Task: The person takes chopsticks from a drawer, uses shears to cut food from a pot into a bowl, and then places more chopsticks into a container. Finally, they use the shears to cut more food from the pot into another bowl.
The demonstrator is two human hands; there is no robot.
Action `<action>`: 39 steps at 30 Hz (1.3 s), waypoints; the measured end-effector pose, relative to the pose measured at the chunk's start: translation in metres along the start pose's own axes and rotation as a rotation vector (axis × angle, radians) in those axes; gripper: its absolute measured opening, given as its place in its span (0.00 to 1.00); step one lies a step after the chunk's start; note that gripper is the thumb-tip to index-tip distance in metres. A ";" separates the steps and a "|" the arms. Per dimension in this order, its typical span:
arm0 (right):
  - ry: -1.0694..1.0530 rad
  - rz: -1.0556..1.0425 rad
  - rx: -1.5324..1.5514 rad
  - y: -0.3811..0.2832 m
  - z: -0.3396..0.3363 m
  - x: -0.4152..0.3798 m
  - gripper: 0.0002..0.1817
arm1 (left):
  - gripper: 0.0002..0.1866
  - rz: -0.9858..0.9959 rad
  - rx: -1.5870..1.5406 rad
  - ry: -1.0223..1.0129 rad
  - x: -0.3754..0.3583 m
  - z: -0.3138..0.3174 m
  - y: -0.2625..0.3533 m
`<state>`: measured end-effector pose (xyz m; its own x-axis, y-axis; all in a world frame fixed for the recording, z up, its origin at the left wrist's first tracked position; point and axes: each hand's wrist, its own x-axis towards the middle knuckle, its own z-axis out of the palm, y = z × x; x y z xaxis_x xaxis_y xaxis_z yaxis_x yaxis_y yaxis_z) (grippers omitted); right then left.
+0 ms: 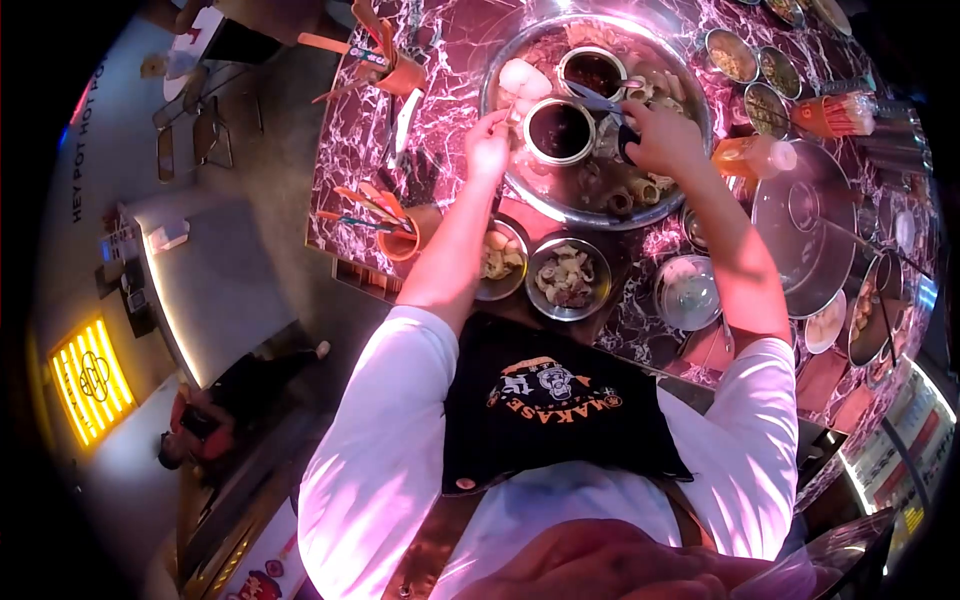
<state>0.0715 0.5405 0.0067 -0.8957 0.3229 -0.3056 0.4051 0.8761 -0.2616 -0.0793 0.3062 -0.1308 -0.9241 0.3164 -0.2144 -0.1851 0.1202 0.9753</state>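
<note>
My right hand (660, 140) grips a pair of scissors (597, 100), their blades reaching left over the sauce pots. The fingers of my left hand (488, 147) are pinched beside the near pot of dark sauce (558, 133). What they hold, possibly something thin, is too small to make out. Pale, rounded food pieces (523, 78) lie just above that hand. A second sauce pot (592, 70) stands behind the first. Both pots are inside a large round metal tray (610, 222) with pieces of food around them.
Two bowls of food (568, 280) stand on the marbled table's near side. Cups of utensils (400, 238) are at left. To the right are a bottle (755, 157), a cup of sticks (835, 115), small ingredient bowls (732, 55) and a large clear round lid or dish (805, 260).
</note>
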 end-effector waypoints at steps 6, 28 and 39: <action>0.002 -0.095 -0.021 -0.018 0.001 0.021 0.30 | 0.12 0.357 0.302 -0.073 -0.014 -0.024 0.018; -0.090 0.172 0.112 -0.215 0.075 -0.266 0.33 | 0.14 0.124 0.071 -0.502 -0.201 -0.240 -0.032; -0.034 0.151 -0.009 -0.227 0.070 -0.269 0.29 | 0.13 0.356 0.427 -0.537 -0.192 -0.249 -0.009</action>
<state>0.2331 0.2299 0.0841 -0.8182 0.4385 -0.3719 0.5325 0.8218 -0.2025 0.0167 0.0105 -0.0852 -0.5945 0.8041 0.0064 0.3388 0.2433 0.9089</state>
